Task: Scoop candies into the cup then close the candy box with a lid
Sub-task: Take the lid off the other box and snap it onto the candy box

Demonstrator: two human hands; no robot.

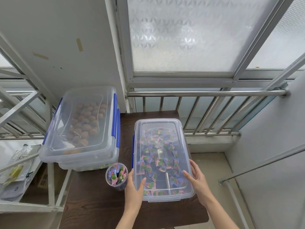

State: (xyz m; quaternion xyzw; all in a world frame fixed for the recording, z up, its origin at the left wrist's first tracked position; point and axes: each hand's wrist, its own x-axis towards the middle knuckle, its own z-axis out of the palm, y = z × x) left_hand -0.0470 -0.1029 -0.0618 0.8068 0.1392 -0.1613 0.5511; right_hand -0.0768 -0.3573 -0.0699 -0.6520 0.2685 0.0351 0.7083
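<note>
Both hands are on the candy box (162,160), which sits on the dark table (92,200) w/ its clear lid (156,128) already laid on top. Left hand (134,185) is at the box's 7 o'clock corner, fingers loosely spread and flat against the lid edge and side wall, thumb up on the lid surface, so it's pressing or steadying rather than clamped round anything. Right hand (197,177) is at about 4 o'clock on the box, fingers mostly straight and together, lying along the lid's right rim, palm against the side. Can't tell if the lid is snapped down; a blue latch (133,151) shows on the left side but the right-side ones are hidden from this angle. Through the lid you can see wrapped candies (158,146) in pink, blue and green, plus a clear scoop (162,158) lying in there, hard to make out bc of glare. The cup (116,176) is at 9 o'clock from the left hand, just beside the wrist, packed w/ candies to the rim; its lower half is hard to see. At 10 o'clock from the candy box there's a second box (82,128) w/ brown round things inside, lid on, stacked on another one that's mostly hidden. Both forearms are cut off by the bottom edge.
</note>
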